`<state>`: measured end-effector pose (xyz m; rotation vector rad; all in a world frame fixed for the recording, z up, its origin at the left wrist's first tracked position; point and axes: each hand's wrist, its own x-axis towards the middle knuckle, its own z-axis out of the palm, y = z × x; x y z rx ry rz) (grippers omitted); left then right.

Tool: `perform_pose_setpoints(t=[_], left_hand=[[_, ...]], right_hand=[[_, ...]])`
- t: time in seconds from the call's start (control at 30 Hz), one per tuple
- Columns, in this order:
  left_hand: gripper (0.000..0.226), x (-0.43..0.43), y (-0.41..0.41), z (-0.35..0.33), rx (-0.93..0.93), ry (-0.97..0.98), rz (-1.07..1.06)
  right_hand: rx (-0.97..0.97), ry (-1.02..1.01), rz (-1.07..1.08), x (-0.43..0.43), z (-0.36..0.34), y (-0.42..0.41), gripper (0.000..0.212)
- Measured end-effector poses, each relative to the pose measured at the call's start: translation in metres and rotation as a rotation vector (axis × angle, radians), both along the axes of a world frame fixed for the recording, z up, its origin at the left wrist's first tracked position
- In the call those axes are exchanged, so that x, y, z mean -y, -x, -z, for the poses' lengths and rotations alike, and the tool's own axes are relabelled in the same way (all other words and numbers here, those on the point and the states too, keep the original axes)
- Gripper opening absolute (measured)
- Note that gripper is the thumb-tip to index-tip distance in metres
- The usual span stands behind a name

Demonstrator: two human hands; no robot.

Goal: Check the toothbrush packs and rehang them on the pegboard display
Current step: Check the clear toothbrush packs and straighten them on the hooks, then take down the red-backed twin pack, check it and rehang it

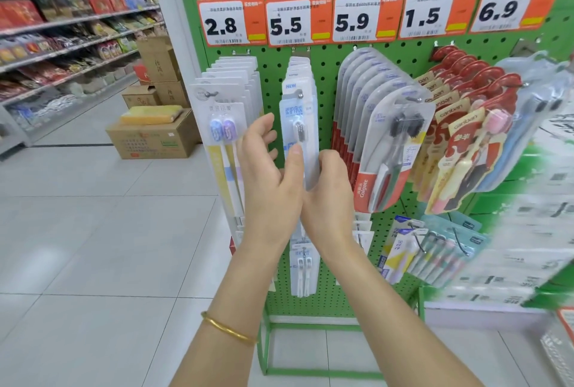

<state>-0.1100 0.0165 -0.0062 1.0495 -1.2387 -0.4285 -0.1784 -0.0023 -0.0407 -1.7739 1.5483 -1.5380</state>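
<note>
On my feed, the blue-and-white toothbrush pack (297,121) hangs at the front of its row on the green pegboard (326,63), second column from the left. Its long axis runs straight up and down, with the hang-hole end on the peg at the top and the brush head pointing up. The handle end drops behind the hands.

The left hand (270,175) has its fingers loosely spread by the pack's left edge, and its thumb (296,157) is pressed flat on the clear front. I cannot tell whether the fingertips reach behind the card. The right hand (329,191) is curled, gripping the pack's right edge lower down, and the two hands touch at the heel.

A gold bracelet (228,329) sits on the left forearm. Colgate packs (382,153) hang just right, and price tags (287,25) are above. Cardboard boxes (152,138) sit far left on the floor.
</note>
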Motion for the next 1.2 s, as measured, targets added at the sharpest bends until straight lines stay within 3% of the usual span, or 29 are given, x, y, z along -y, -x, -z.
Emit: perform_pose_setpoints(t=[0.47, 0.97, 1.07, 1.13, 1.2], left_hand=[[0.052, 0.005, 0.002, 0.009, 0.046, -0.047, -0.009], [0.049, -0.004, 0.001, 0.008, 0.069, -0.042, -0.008], [0.044, -0.008, 0.005, 0.007, 0.062, -0.012, -0.010], [0.042, -0.012, 0.008, 0.007, 0.034, 0.018, -0.018], [0.041, -0.015, 0.013, 0.009, 0.014, 0.050, -0.021]], right_hand=[[-0.080, -0.062, 0.041, 0.024, -0.007, -0.005, 0.024], [-0.212, -0.084, 0.116, 0.020, 0.003, -0.006, 0.028], [-0.210, -0.113, 0.097, 0.011, -0.001, -0.001, 0.041], [-0.222, -0.077, 0.106, 0.000, 0.002, 0.006, 0.050], [-0.215, 0.012, 0.155, -0.015, 0.006, 0.019, 0.045]])
